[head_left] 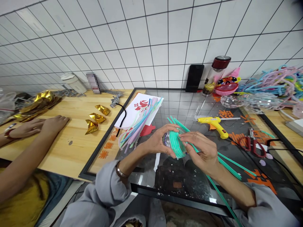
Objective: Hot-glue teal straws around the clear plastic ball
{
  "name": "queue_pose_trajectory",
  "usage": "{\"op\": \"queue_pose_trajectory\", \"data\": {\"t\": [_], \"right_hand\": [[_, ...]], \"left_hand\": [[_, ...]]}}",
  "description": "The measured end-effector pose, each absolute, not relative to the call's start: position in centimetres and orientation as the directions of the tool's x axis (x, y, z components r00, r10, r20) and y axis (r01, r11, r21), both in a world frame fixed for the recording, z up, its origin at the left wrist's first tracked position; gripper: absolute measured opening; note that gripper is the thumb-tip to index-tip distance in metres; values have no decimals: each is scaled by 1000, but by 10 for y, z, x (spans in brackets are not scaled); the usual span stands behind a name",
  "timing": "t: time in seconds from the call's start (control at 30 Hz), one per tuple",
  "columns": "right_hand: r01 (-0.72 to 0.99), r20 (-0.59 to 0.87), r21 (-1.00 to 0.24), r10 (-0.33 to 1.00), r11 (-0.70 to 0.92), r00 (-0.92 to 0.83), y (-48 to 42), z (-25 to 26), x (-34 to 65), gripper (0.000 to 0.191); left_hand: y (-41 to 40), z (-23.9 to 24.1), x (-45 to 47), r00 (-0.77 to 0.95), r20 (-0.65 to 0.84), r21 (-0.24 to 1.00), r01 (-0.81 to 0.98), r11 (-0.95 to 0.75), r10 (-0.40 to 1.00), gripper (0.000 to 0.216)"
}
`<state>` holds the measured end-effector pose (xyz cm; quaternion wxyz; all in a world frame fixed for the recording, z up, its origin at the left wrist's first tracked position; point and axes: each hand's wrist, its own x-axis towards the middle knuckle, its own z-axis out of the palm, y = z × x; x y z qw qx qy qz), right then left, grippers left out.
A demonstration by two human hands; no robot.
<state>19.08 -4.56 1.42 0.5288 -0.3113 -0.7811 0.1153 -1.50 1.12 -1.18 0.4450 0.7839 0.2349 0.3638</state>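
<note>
My left hand [161,142] curls around a round clear plastic piece [181,145] whose middle is wrapped in rows of teal pipe cleaner [175,144]. On its right side, my right hand [203,153] pinches fingertips against the wrapped rows. A long teal pipe cleaner [222,197] trails from below that hand toward the lower right. The pinched end is mostly hidden by the fingers. More teal pipe cleaners [229,168] lie on the dark glass-topped surface [144,171], passing under the right hand.
A yellow glue gun [213,121] and red-handled pliers [252,146] lie to the right, with cables nearby. A phone [194,78] and bottle [216,74] stand behind. Pastel pipe cleaners [139,124] rest on white paper [123,116]. Another person's hands [54,124] rest at left.
</note>
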Motion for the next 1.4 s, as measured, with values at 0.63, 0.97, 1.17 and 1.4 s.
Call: {"op": "queue_pose_trajectory", "data": {"t": [0.63, 0.97, 1.17, 1.4], "right_hand": [[372, 775, -479, 582, 795, -247, -46, 17, 189, 22], [377, 778, -462, 571, 803, -263, -44, 15, 190, 24], [388, 775, -465, 577, 796, -256, -44, 17, 190, 25], [399, 765, -469, 588, 788, -261, -44, 16, 191, 26]], "left_hand": [[12, -6, -19, 691, 432, 746, 88, -660, 580, 96], [7, 0, -19, 678, 441, 699, 152, -699, 588, 87], [6, 0, -18, 669, 441, 712, 144, -687, 598, 86], [7, -1, -16, 654, 467, 688, 154, -709, 595, 84]]}}
